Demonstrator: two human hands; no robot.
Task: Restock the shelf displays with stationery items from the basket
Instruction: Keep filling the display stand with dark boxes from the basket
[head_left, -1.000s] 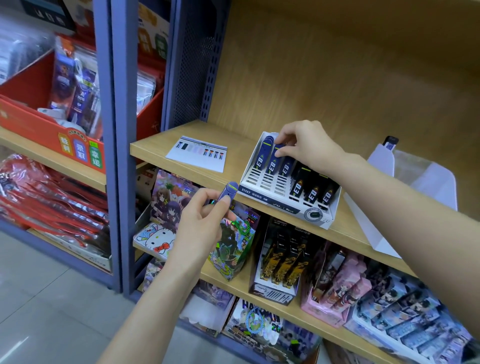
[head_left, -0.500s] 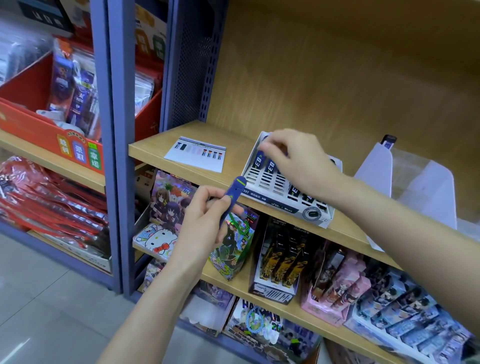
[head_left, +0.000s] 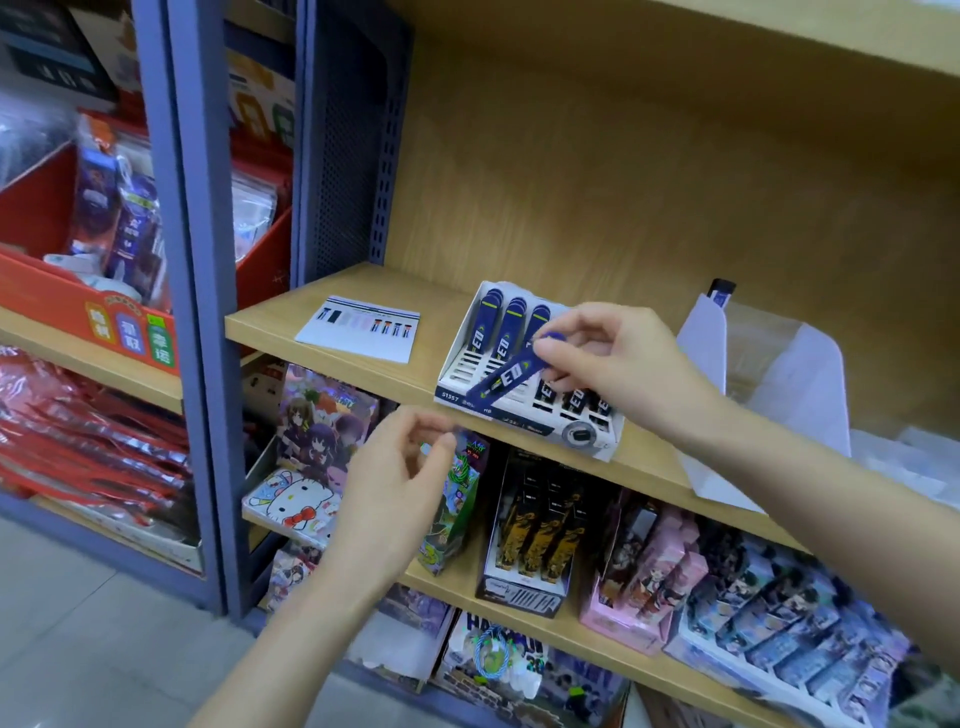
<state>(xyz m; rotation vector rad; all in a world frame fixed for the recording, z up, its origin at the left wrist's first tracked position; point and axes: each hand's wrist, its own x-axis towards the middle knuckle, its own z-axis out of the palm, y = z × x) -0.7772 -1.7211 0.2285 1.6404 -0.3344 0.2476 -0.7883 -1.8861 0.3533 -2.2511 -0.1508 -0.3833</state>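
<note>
Two hands are in view: the left hand at lower centre and the right hand right of centre. One white display box stands mid-frame. Three blue lead cases show in its back slots, and a fourth blue case is pinched by the right hand. At least three black lead cases show, partly hidden. One printed sheet lies to the left.

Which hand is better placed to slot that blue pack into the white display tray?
Right. The right hand pinches the blue pack just above the white display tray, over its empty slots. The left hand sits lower, in front of the shelf edge, and appears to hold nothing.
</note>
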